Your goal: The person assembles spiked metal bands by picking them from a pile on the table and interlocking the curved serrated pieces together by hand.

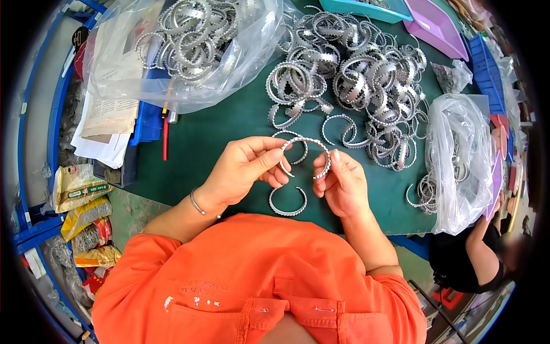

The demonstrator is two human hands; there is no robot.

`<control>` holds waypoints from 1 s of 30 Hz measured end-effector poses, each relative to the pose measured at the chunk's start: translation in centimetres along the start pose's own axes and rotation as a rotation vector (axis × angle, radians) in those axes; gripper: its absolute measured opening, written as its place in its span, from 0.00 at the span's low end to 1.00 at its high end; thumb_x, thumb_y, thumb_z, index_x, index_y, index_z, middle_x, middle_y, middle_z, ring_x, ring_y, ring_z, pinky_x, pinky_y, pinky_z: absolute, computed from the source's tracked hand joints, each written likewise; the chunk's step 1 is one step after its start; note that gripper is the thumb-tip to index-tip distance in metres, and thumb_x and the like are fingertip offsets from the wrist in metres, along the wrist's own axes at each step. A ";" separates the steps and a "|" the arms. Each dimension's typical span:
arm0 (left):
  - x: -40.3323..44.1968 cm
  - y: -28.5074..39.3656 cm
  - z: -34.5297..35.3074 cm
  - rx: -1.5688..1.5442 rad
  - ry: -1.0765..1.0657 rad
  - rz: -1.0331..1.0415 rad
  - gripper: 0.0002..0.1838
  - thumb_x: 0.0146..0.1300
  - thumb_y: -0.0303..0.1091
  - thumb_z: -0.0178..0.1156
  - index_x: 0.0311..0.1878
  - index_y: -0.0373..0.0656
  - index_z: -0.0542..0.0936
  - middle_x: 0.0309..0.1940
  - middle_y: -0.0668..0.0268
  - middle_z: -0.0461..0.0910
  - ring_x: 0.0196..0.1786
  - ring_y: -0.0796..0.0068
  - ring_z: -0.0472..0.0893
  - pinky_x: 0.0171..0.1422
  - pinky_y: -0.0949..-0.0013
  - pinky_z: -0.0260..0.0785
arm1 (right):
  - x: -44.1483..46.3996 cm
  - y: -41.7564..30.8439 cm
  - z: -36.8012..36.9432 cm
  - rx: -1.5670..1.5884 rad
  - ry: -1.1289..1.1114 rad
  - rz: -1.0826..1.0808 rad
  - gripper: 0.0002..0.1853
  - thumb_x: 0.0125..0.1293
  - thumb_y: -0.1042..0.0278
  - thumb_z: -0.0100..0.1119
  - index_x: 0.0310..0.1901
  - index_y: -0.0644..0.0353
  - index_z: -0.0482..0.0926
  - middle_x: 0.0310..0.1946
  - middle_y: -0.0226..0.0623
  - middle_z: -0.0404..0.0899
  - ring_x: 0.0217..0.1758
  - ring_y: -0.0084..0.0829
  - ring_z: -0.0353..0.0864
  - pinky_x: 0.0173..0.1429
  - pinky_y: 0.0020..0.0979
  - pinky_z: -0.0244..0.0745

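Between my two hands is a silver cuff bracelet (306, 141) with a notched edge, its open side facing me. My left hand (252, 162) pinches one end of it between thumb and fingers. The other end is gripped by my right hand (342, 178), thumb on the outer side. Just below them a second open bracelet (288, 213) lies on the green tabletop (189, 178). Another bracelet (302, 153) lies partly hidden behind the held one. A large heap of similar bracelets (355, 86) spreads beyond my hands.
A clear plastic bag (246, 74) with more bracelets lies at the back left, near papers (114, 109) and a red pen (165, 140). Another plastic bag (458, 155) stands at right. Purple (436, 26) and blue bins (487, 74) line the back right. A person in black (464, 258) sits at right.
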State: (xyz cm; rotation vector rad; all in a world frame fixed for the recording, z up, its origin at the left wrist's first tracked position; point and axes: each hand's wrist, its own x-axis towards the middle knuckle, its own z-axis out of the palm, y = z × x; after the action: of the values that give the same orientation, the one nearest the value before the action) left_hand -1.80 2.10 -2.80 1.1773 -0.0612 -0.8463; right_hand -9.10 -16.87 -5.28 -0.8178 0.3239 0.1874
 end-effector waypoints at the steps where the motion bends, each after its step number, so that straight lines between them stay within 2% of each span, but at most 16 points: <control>1: 0.0 0.0 -0.1 -0.013 0.000 0.003 0.13 0.65 0.31 0.49 0.49 0.34 0.73 0.32 0.61 0.78 0.30 0.77 0.79 0.33 0.77 0.74 | 0.0 0.0 0.0 -0.019 0.012 -0.004 0.17 0.67 0.58 0.46 0.36 0.66 0.75 0.20 0.32 0.74 0.20 0.20 0.70 0.22 0.20 0.65; 6: -0.1 0.1 0.0 -0.009 -0.011 0.054 0.14 0.66 0.31 0.48 0.50 0.35 0.72 0.33 0.60 0.78 0.32 0.75 0.80 0.36 0.76 0.75 | -0.2 0.0 -0.2 -0.152 0.031 -0.074 0.16 0.67 0.62 0.48 0.42 0.69 0.76 0.20 0.31 0.73 0.20 0.20 0.69 0.26 0.19 0.65; 14: -0.2 0.1 0.1 0.022 -0.024 0.096 0.13 0.65 0.31 0.49 0.49 0.35 0.73 0.32 0.60 0.78 0.32 0.75 0.79 0.36 0.74 0.75 | -0.2 -0.3 -0.5 -0.186 -0.012 -0.092 0.16 0.67 0.63 0.48 0.43 0.69 0.76 0.20 0.31 0.74 0.21 0.20 0.69 0.27 0.19 0.65; 19: -0.1 0.5 0.0 -0.021 -0.038 0.042 0.11 0.65 0.31 0.50 0.46 0.34 0.74 0.32 0.60 0.77 0.31 0.75 0.79 0.34 0.74 0.75 | -0.3 -0.3 -0.5 -0.191 -0.005 -0.054 0.16 0.67 0.62 0.48 0.43 0.70 0.76 0.19 0.31 0.73 0.21 0.20 0.69 0.27 0.19 0.64; 22: 0.0 0.3 0.0 0.015 -0.012 0.077 0.11 0.64 0.30 0.50 0.45 0.34 0.74 0.33 0.60 0.78 0.33 0.74 0.79 0.36 0.74 0.74 | -0.3 -0.4 -0.8 -0.178 -0.026 -0.076 0.15 0.66 0.65 0.49 0.44 0.69 0.76 0.21 0.33 0.75 0.23 0.21 0.71 0.28 0.20 0.67; 24: 0.0 0.6 0.0 0.093 0.006 0.104 0.10 0.63 0.28 0.51 0.45 0.33 0.74 0.35 0.59 0.78 0.35 0.74 0.79 0.38 0.73 0.74 | -0.5 -0.5 -1.0 -0.264 -0.032 -0.189 0.13 0.64 0.71 0.51 0.47 0.69 0.75 0.28 0.37 0.78 0.28 0.23 0.76 0.31 0.22 0.72; 25: 0.0 0.7 0.0 0.172 0.025 0.131 0.09 0.62 0.26 0.53 0.44 0.33 0.75 0.37 0.57 0.78 0.37 0.73 0.79 0.40 0.73 0.74 | -0.4 -0.7 -0.9 -0.264 -0.031 -0.189 0.13 0.64 0.71 0.51 0.47 0.69 0.75 0.28 0.37 0.78 0.28 0.23 0.76 0.31 0.22 0.72; 27: 0.1 0.6 -0.3 0.171 0.013 0.185 0.10 0.60 0.23 0.54 0.44 0.32 0.75 0.40 0.56 0.77 0.40 0.72 0.79 0.44 0.72 0.74 | -0.3 -1.1 -0.6 -0.385 -0.028 -0.331 0.14 0.63 0.76 0.51 0.50 0.69 0.72 0.35 0.41 0.78 0.33 0.26 0.78 0.35 0.25 0.76; 30: 0.2 0.3 -0.5 0.136 -0.016 0.242 0.12 0.56 0.19 0.56 0.45 0.32 0.75 0.44 0.55 0.76 0.44 0.70 0.78 0.49 0.70 0.73 | -0.3 -1.5 -0.7 -0.380 -0.082 -0.353 0.16 0.63 0.74 0.51 0.53 0.69 0.70 0.41 0.47 0.77 0.34 0.27 0.78 0.34 0.24 0.76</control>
State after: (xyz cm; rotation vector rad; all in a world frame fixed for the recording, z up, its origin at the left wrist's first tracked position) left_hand -1.25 2.41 -2.82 1.2608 -0.2730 -0.6452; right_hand -9.12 -18.38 -4.56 -1.2246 0.0610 -0.0511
